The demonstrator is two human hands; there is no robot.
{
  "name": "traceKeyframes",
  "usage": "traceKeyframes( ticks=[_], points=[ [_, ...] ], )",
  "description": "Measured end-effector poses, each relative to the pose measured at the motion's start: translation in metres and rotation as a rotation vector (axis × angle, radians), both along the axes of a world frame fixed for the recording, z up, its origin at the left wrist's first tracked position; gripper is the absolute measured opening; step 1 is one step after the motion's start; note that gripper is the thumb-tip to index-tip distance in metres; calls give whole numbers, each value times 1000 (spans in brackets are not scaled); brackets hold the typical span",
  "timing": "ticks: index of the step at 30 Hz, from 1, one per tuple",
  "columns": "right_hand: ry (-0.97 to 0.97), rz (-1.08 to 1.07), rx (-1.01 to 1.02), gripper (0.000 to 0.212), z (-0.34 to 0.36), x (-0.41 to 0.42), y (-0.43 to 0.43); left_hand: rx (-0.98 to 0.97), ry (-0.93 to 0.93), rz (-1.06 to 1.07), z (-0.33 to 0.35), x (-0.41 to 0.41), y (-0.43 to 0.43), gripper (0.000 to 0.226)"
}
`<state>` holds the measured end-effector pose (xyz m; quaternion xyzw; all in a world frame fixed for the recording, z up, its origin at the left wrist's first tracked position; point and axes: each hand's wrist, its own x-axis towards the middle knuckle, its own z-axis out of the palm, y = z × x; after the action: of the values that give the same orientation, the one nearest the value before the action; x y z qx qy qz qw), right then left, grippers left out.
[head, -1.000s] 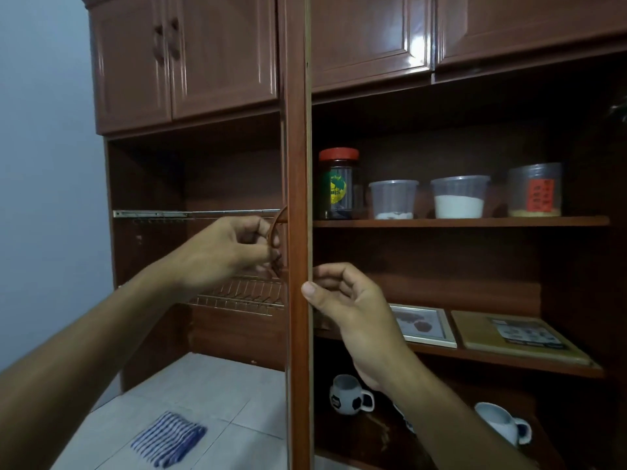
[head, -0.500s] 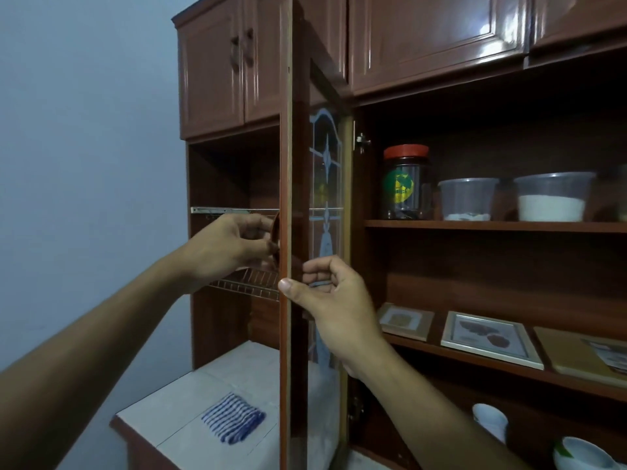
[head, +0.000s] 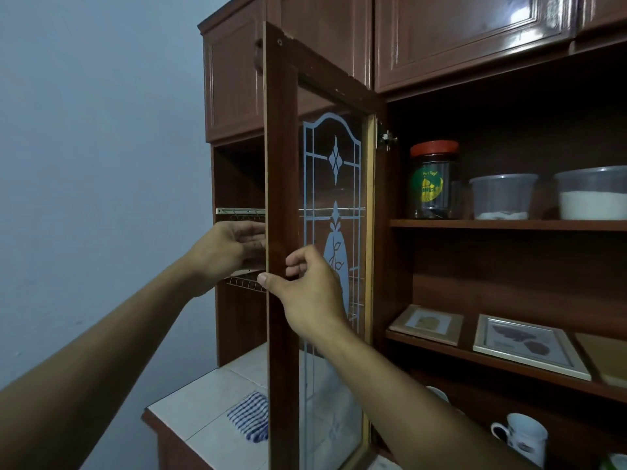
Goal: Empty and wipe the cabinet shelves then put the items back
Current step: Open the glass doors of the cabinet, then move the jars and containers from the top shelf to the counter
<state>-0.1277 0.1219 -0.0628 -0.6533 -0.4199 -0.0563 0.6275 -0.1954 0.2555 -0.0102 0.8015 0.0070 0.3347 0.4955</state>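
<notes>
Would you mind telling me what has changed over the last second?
The cabinet door appears to have swung wider, towards the left, so its glass pane now shows. The right hand still pinches its edge; the left hand stays behind it, fingertips hidden. The jar and picture frames have not moved.

Plain blue-grey wall (head: 101,130) on left, white-tiled countertop (head: 203,398) w/ wood edge below, dim even light.

Upper shelf (head: 509,224): jar (head: 432,184) left of tub (head: 502,196), door (head: 281,164) left of jar. Shelf below (head: 469,337): picture frame (head: 529,347). Cloth (head: 247,415) on counter (head: 203,401).
</notes>
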Motion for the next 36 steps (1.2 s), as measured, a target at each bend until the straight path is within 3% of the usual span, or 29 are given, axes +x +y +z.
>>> traceKeyframes(
  ticks=[14,19,25,30,36],
  points=[
    [-74,-47,-109,38,5,-1,14,58,-25,104,-6,3,9,25],
    [-162,-53,-168,40,4,6,1,316,-85,373,-18,-2,-2,45],
    [-317,-149,-299,49,-1,23,-33,264,-351,646,-36,-22,-43,48],
    [-381,-238,-347,57,-2,41,-59,491,-541,648,-50,-18,-87,47],
    [-498,-361,-465,66,-2,59,-105,694,-385,486,-62,27,-113,57]
  ],
)
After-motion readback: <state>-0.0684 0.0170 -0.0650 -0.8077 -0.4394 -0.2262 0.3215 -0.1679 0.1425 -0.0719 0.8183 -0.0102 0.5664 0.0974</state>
